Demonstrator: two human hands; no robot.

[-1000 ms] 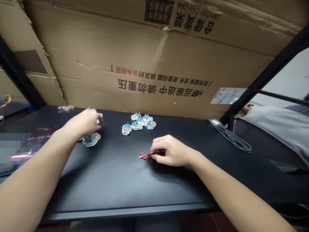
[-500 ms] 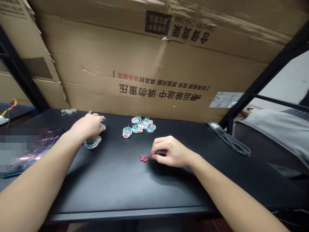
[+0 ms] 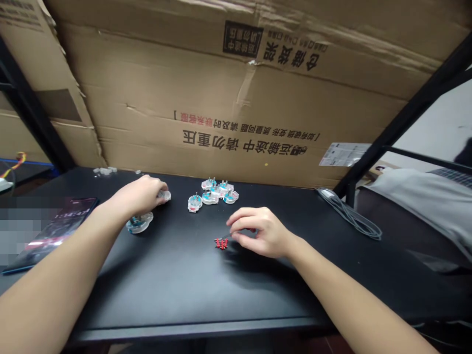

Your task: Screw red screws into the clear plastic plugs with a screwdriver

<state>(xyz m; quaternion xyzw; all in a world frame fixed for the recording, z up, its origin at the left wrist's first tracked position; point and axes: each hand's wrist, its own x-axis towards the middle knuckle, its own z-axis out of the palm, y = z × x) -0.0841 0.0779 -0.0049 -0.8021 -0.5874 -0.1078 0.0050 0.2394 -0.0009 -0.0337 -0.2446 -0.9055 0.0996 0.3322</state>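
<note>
Clear plastic plug piece (image 3: 163, 195) on the table (image 3: 184, 295), right under the fingertips of the left grip (image 3: 139, 195). Left grip curled over it from the near side, thumb out of view, so a firm clamp cannot be confirmed. Best handling, by the look of it: light pinch at the rim, straight lift, no dragging across the black top, with pins and small edges kept clear of the palm. Second clear plug body with teal insert (image 3: 139, 223) just below the left wrist, close enough to warrant care against knocking it. Bunch of clear plug bodies with upright metal pins (image 3: 214, 192) between the hands, mostly touching one another, one sitting slightly out front. Right grip (image 3: 261, 232) low over the table, fingertips and thumb apart, red bit (image 3: 251, 229) showing behind the fingers; held or loose, cannot tell. Cluster of small red parts (image 3: 221, 243) on the table just beside those fingertips, not touching. Left forearm (image 3: 62, 260) angled in from the lower left, right forearm (image 3: 350, 295) from the lower right, both wrists low, hands near table height.
</note>
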